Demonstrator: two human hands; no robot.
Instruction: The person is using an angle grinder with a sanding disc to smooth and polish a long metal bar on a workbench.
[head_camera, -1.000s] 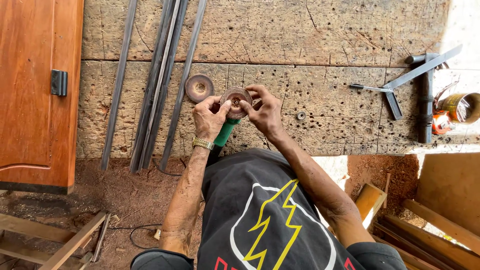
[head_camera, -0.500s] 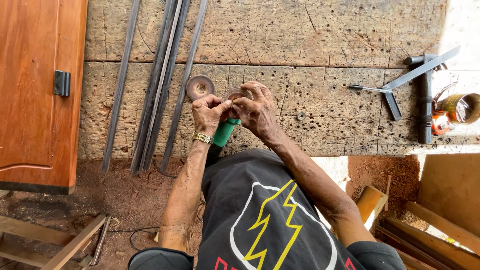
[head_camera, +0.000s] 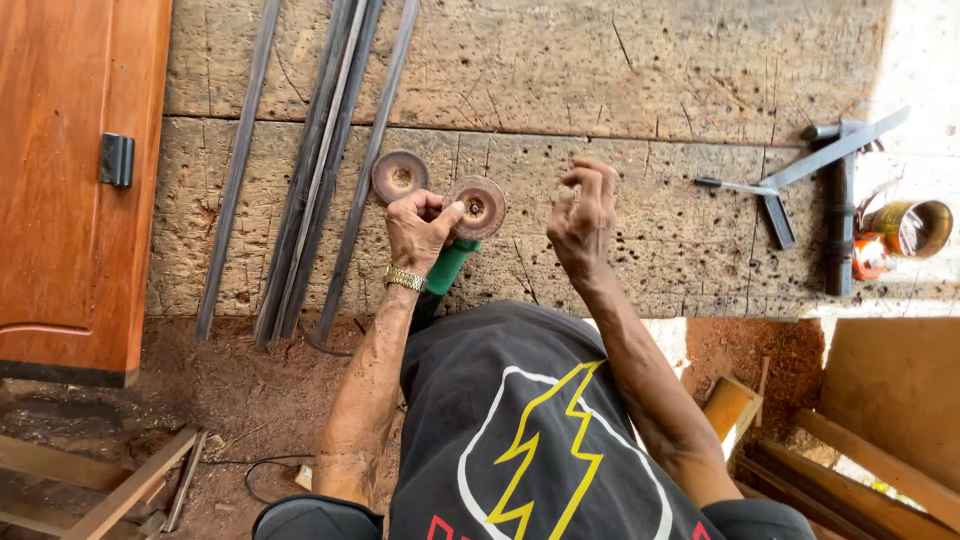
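Observation:
My left hand (head_camera: 418, 228) grips the head of a green angle grinder (head_camera: 452, 268), with the thumb pressed on the worn rusty disc (head_camera: 477, 206) mounted on it. A second worn disc (head_camera: 400, 176) lies flat on the wooden bench (head_camera: 620, 80), just left of that hand. My right hand (head_camera: 584, 216) hovers to the right of the grinder, apart from it, with its fingers curled. Whether it pinches some small part is too small to tell.
Several long steel bars (head_camera: 325, 170) lie slanted across the bench's left part. An orange wooden door (head_camera: 70, 170) leans at the left. A metal square and clamp (head_camera: 835, 165) and a tin can (head_camera: 905, 230) sit at the right. Wood offcuts (head_camera: 880, 440) and a cable (head_camera: 262, 468) lie on the dirt floor.
My right hand has lifted off the mounted disc and moved right, away from the grinder. My left hand still holds the grinder, and the disc face now shows fully.

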